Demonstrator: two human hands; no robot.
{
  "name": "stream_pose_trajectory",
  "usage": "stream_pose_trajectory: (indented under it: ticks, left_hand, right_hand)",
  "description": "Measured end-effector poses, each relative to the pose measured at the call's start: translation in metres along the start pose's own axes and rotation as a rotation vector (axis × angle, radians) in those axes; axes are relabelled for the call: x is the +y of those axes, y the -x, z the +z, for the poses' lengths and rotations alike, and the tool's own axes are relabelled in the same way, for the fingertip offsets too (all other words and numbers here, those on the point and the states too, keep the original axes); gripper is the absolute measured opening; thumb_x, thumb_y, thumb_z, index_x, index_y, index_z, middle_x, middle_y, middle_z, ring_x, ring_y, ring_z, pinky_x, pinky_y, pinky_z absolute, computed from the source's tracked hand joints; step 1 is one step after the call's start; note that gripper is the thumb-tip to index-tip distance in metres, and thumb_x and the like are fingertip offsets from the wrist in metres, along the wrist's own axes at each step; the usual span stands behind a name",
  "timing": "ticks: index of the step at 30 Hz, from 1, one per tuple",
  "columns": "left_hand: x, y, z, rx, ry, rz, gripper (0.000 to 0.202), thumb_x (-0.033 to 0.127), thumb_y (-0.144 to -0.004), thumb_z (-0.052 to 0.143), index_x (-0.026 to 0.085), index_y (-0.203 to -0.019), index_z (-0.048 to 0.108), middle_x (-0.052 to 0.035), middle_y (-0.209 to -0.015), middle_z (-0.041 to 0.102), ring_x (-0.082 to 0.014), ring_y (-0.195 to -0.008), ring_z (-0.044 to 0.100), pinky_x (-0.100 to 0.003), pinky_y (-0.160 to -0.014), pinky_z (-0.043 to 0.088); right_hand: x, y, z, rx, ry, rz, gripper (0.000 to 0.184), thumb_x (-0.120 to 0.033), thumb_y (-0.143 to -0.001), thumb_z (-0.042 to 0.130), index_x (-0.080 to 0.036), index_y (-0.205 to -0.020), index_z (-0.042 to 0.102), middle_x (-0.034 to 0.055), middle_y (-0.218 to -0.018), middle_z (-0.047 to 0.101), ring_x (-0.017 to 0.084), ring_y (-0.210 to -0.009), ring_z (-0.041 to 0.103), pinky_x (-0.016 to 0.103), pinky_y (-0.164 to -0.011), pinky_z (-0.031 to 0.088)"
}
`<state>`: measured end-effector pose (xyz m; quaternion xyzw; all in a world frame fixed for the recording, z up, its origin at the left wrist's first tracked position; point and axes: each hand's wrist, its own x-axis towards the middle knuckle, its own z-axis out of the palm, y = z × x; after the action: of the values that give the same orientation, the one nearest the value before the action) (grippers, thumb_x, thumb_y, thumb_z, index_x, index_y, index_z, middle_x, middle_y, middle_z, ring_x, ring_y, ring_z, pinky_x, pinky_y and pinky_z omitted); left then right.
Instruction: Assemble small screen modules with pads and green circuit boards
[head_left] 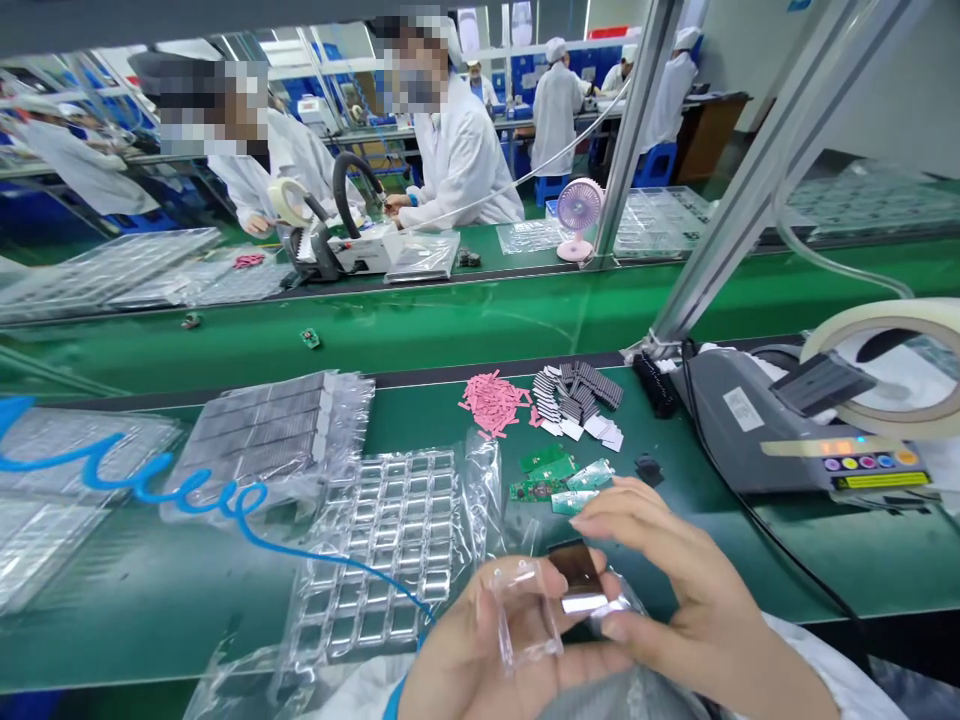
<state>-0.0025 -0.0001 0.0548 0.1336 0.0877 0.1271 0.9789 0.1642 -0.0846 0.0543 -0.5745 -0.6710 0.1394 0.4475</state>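
Observation:
Low in the head view my left hand [469,650] cradles a clear plastic case [525,615] in its curled fingers. My right hand [675,590] pinches a small dark rectangular part with a shiny edge [579,580] and holds it against the case. Just beyond the hands lie a few green circuit boards [559,478] on the green mat. To the left of my hands a clear blister tray of small cells [382,545] sits inside a plastic bag.
A pile of pink slips [493,400] and striped black-and-white pieces [577,395] lies further back. A tape dispenser machine [787,430] with a big tape roll [892,365] stands right. A blue coiled hose [150,480] crosses the left. Bagged trays [262,430], a pink fan [579,215] and people in white coats are beyond the conveyor.

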Motion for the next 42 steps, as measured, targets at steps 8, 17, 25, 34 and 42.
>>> stream_pose_trajectory:
  ticks: [8, 17, 25, 34, 42]
  left_hand:
    - [-0.001, 0.002, 0.003, 0.046, -0.042, 0.010, 0.031, 0.042, -0.072, 0.068, 0.016, -0.087, 0.072, -0.0085, -0.113, 0.063, -0.0227, -0.110, 0.055, -0.039, -0.096, 0.044]
    - [-0.004, 0.004, 0.006, 0.203, -0.168, 0.013, 0.033, 0.040, -0.062, 0.077, 0.016, -0.084, 0.074, -0.0035, -0.087, 0.066, -0.0150, -0.087, 0.059, -0.024, -0.080, 0.046]
    - [-0.005, 0.002, 0.003, 0.191, -0.222, 0.069, 0.031, 0.039, -0.065, 0.075, 0.016, -0.085, 0.074, -0.0049, -0.091, 0.066, -0.0160, -0.093, 0.058, -0.023, -0.083, 0.045]
    - [-0.006, -0.002, 0.006, 0.081, -0.242, 0.015, 0.031, 0.043, -0.065, 0.074, 0.022, -0.087, 0.071, -0.0084, -0.136, 0.053, -0.0331, -0.133, 0.036, -0.047, -0.110, 0.021]
    - [-0.038, -0.037, 0.012, 0.151, -0.321, -0.190, 0.038, 0.040, -0.061, 0.078, 0.024, -0.094, 0.070, -0.0065, -0.107, 0.069, -0.0287, -0.118, 0.050, -0.043, -0.102, 0.032]
  right_hand:
    - [0.007, 0.002, 0.008, 0.048, -0.142, -0.004, 0.033, -0.045, -0.091, 0.048, -0.023, -0.115, 0.049, 0.0029, -0.100, 0.060, 0.017, -0.096, 0.055, 0.034, -0.094, 0.038]
    - [-0.007, -0.012, 0.001, -0.079, 0.141, -0.111, 0.024, -0.027, -0.086, 0.057, -0.020, -0.109, 0.053, 0.0012, -0.092, 0.067, 0.017, -0.090, 0.060, 0.043, -0.107, 0.019]
    - [-0.002, -0.013, -0.008, -0.150, 0.342, -0.207, 0.029, -0.022, -0.083, 0.057, -0.022, -0.111, 0.050, 0.0029, -0.097, 0.068, 0.018, -0.095, 0.062, 0.042, -0.106, 0.025]
    - [-0.001, 0.014, -0.034, 0.100, 0.269, -0.202, 0.032, -0.025, -0.080, 0.065, -0.020, -0.111, 0.058, 0.0037, -0.091, 0.071, 0.021, -0.093, 0.065, 0.044, -0.110, 0.027]
    - [0.069, 0.175, -0.026, 0.638, -0.936, 0.586, 0.044, -0.044, -0.055, 0.085, -0.011, -0.082, 0.071, 0.0101, -0.072, 0.070, 0.025, -0.074, 0.067, 0.047, -0.090, 0.047]
